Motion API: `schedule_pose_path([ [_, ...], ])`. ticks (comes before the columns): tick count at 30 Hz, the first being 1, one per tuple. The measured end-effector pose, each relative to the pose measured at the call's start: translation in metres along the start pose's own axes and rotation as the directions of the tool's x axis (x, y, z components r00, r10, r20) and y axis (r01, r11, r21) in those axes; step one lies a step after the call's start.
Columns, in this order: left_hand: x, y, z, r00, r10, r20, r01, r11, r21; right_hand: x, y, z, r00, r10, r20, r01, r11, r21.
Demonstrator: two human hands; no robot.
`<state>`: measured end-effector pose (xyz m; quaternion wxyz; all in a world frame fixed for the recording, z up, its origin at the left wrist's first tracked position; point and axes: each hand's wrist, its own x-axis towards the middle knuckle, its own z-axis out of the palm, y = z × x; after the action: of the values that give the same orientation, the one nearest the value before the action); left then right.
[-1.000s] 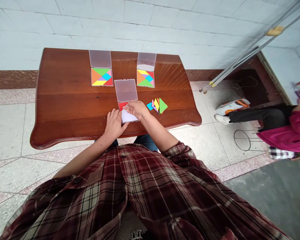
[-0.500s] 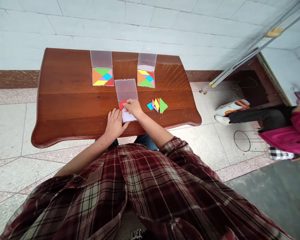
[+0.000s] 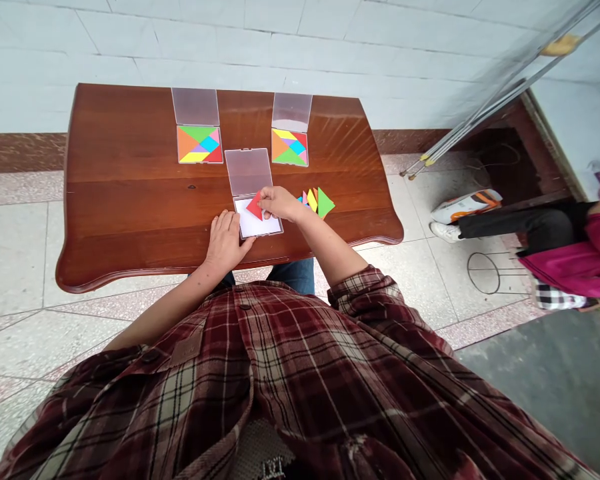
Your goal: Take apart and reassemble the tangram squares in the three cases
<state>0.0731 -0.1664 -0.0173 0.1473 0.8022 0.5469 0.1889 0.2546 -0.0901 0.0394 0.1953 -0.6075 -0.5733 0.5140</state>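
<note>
My right hand [image 3: 279, 203] pinches a red triangle [image 3: 255, 206] above the white base of an open case [image 3: 255, 227]. My left hand [image 3: 225, 243] lies spread at the case's left edge, its thumb by the lower left corner. The clear lid [image 3: 249, 172] is folded back toward the wall. Right of the case sits a pile of pieces, partly hidden by my right hand, with a green triangle [image 3: 325, 203] and a yellow piece [image 3: 312, 200] showing.
Two open cases filled with coloured pieces, a left one [image 3: 199, 145] and a right one [image 3: 290, 147], stand at the back of the brown table [image 3: 130, 200]. Crutches [image 3: 480, 110] lean at the right, near a seated person's leg [image 3: 495, 225].
My right hand has moved the red triangle rightward, away from the case's upper left corner, and turned it. My left hand stays beside the case. The view has shifted slightly.
</note>
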Motion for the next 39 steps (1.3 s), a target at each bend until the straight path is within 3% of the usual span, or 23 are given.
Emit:
schedule_pose_path([
  [5,0.000,-0.001,0.000,1.000,0.001,-0.010,-0.001,1.000,-0.016,0.007,0.009,0.008,0.990,-0.068,0.126,0.094,0.973,-0.211],
  [12,0.000,0.000,-0.003,1.000,0.002,0.001,-0.002,1.000,-0.005,-0.001,0.001,0.018,0.983,-0.109,0.150,0.163,0.895,-0.415],
  [17,0.000,0.000,-0.004,1.000,0.007,0.009,-0.007,1.000,0.001,-0.006,0.001,0.025,0.968,-0.146,0.204,0.226,0.858,-0.462],
  [28,0.000,0.000,-0.003,1.000,0.000,0.002,0.000,1.000,-0.011,-0.012,0.006,0.032,0.961,-0.196,0.197,0.273,0.800,-0.534],
  [39,0.000,-0.001,-0.002,1.000,0.008,0.004,-0.008,1.000,-0.003,-0.013,0.011,0.032,0.964,-0.196,0.181,0.261,0.834,-0.487],
])
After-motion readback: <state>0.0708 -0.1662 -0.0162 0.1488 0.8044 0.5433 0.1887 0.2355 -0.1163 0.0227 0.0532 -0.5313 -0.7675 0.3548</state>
